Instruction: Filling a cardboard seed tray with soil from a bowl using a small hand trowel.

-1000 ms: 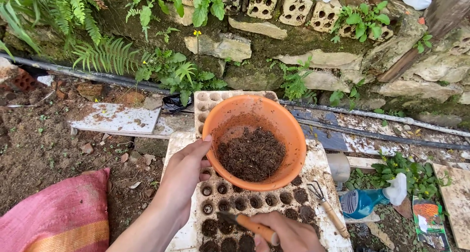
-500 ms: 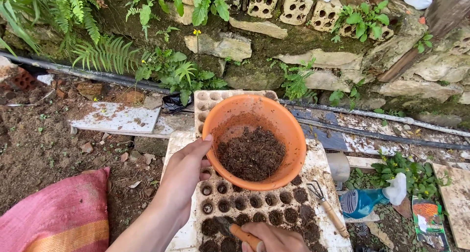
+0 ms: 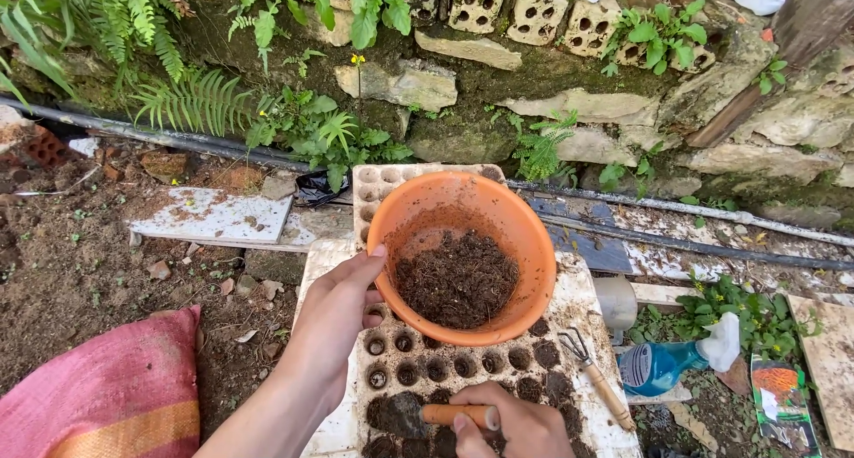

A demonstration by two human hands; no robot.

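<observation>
The left hand grips the rim of an orange bowl of soil, tilted over a white seed tray. The right hand is closed around a trowel whose blade rests on the tray's soil-filled cells; a small rake lies just beside.

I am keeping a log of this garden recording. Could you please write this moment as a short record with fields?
Place: outdoors, soil ground beside a mossy stone wall
Left hand: grips the rim of an orange bowl, tilted, holding dark soil
Right hand: holds an orange-handled tool over a white seed tray
Tray cells: several filled with soil
Nearby: small hand rake, blue spray bottle, pink sack
</observation>
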